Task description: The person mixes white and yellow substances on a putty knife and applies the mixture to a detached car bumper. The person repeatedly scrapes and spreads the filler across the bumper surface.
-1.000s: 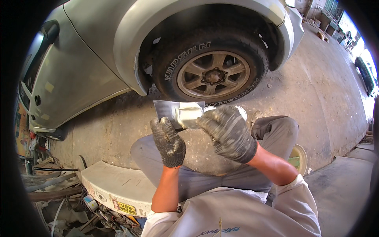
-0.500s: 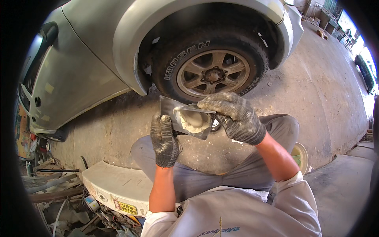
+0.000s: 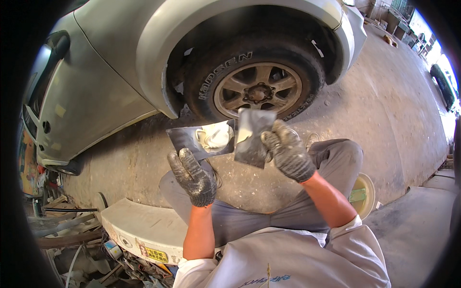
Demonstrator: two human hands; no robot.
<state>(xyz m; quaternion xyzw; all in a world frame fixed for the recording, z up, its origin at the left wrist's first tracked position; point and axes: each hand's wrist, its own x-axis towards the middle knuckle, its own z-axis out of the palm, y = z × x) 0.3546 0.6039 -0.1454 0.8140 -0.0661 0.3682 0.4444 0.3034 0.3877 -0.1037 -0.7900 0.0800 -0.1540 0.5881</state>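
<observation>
Since before, right hand point(image 3: 288, 153) lifted its scraper point(image 3: 252, 137) off the putty point(image 3: 215, 137); both fingers grip thin, stiff, light blades by edges.

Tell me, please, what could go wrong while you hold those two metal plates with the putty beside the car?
The pale putty sits on the tilted plate in the left hand and might slide off onto the trousers. The right hand has only a fingertip grip on the second plate, so it could slip. Thin plate edges might cut the gloves.
</observation>
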